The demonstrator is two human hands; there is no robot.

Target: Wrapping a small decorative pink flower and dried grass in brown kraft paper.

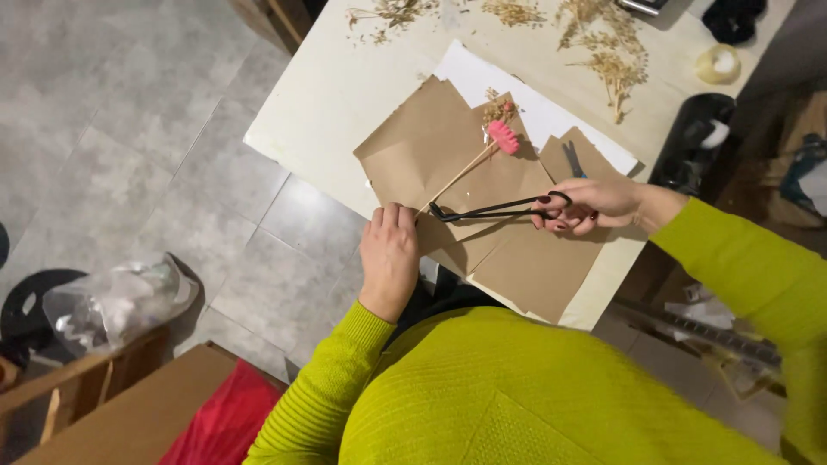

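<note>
The right hand (pixel 590 205) is closed through the loops of a pair of black-handled scissors (pixel 500 208), whose blades stand apart, reaching toward nine o'clock at the lower end of a thin pale stem topped by a pink dried flower head (pixel 503 136). The left hand (pixel 389 254), at seven o'clock from the blade tips, is curled shut on that stem end, pinning it to the overlapping sheets of brown kraft paper (pixel 422 146). The stem looks uncut, so trimming seems just at hand. A white paper sheet (pixel 482 77) lies beneath, and at twelve o'clock loose beige dried grass sprigs (pixel 607 60) lie unused on the cream table (pixel 319 95).
</note>
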